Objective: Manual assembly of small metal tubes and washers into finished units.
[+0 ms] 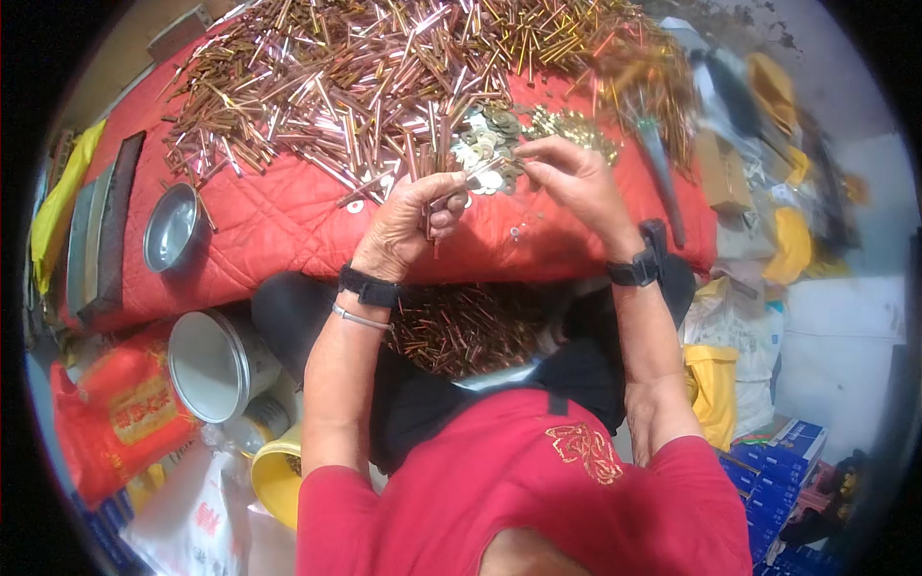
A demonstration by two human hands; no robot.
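Observation:
My left hand [411, 219] is wrapped around a small bundle of copper-coloured metal tubes [421, 158], which stand mostly upright in the fist. From beside its thumb, a thin shiny piece points toward my right hand [579, 182]. The right thumb and index finger are brought together just right of that piece; whatever is between them is too small to make out. Behind both hands lies a heap of flat, pale metal washers [488, 134], with a patch of small brass-coloured parts [581, 130] to its right. Farther back spreads a large pile of copper-coloured tubes [336, 86].
A red quilted cloth [279, 226] covers the work surface. On it sit a metal bowl [173, 228] at left and a grey pointed tool [661, 182] at right. More tubes fill a container [466, 326] between my legs. A white bucket [206, 370] stands lower left.

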